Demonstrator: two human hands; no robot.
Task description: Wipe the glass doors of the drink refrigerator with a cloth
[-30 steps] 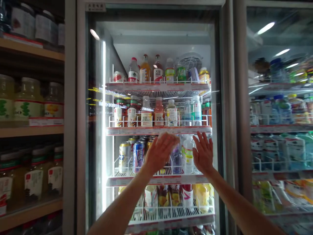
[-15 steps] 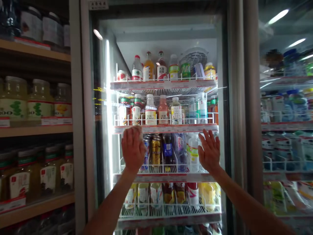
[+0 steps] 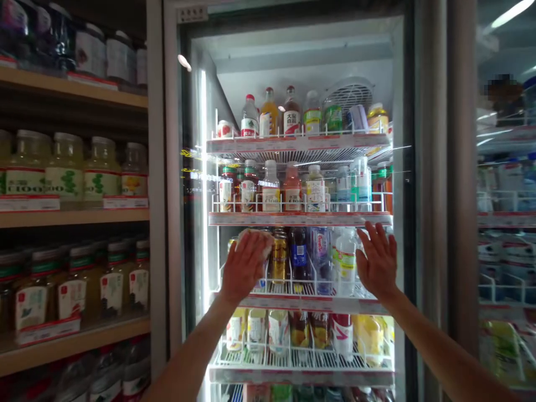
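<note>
A pale, crumpled cloth (image 3: 267, 242) lies under the left hand (image 3: 246, 267), its edge showing past the fingertips and on the side toward the right hand (image 3: 378, 261). Most of it is covered, so no clear long axis can be made out. The left hand is directly over it; the right is well apart, off to the right at about the same height. The left hand's fingers are extended and close together; I cannot tell whether they grip or only press. The right hand is spread, with nothing visible in it. Both are raised before the glass door (image 3: 408, 167). Behind it, a gold can (image 3: 280, 258) and a dark blue bottle (image 3: 298, 255) stand between the hands.
</note>
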